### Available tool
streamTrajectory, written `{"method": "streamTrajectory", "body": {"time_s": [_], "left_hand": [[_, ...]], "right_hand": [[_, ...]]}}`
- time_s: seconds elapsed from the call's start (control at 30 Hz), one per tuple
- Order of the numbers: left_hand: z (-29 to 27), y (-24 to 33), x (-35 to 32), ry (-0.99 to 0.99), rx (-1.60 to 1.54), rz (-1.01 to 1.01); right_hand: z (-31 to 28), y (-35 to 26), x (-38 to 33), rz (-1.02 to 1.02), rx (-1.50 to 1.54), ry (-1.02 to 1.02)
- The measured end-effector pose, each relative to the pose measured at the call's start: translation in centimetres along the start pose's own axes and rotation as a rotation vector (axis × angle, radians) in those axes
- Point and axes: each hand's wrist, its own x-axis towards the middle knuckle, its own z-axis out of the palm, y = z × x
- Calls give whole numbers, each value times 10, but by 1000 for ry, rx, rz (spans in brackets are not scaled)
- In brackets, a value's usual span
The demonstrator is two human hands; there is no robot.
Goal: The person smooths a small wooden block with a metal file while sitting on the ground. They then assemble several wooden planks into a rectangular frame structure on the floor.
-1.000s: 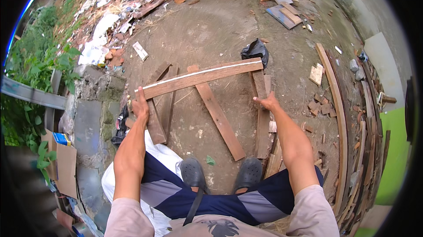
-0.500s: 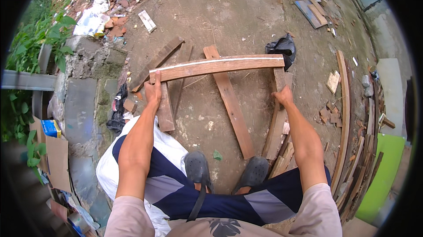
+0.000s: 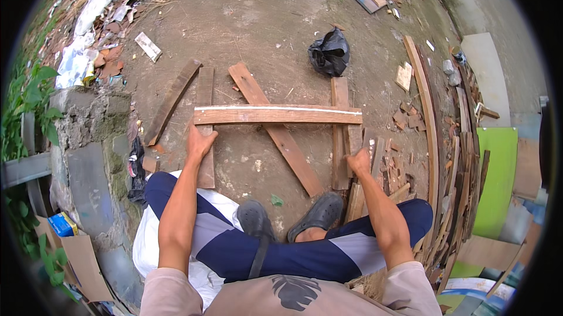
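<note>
A long brown plank (image 3: 277,115) with a pale top edge lies crosswise mid-frame atop three upright planks (image 3: 275,127).

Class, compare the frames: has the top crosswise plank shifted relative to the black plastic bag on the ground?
Yes. The crosswise plank now lies nearer the person, clear of the black plastic bag, which it reached before.

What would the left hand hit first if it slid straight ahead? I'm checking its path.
Probably the horizontal plank lying across the others: the left hand rests on an upright plank just below it, fingers pointing toward it.

A crosswise plank (image 3: 277,115) lies on three boards (image 3: 275,135), bag (image 3: 329,53) behind.
</note>
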Motion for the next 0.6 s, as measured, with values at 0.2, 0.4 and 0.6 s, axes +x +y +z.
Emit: {"method": "streamTrajectory", "body": {"time_s": [0.2,0.4,0.6], "left_hand": [[39,-55,10,-94,130,-65],[30,-49,4,-159,-70,-84],[32,-68,-57,-145,-23,-423]], "right_hand": [[20,16,-16,-17,40,-24],[14,29,-12,-37,-35,-195],[25,36,-25,33,-80,-262]]}}
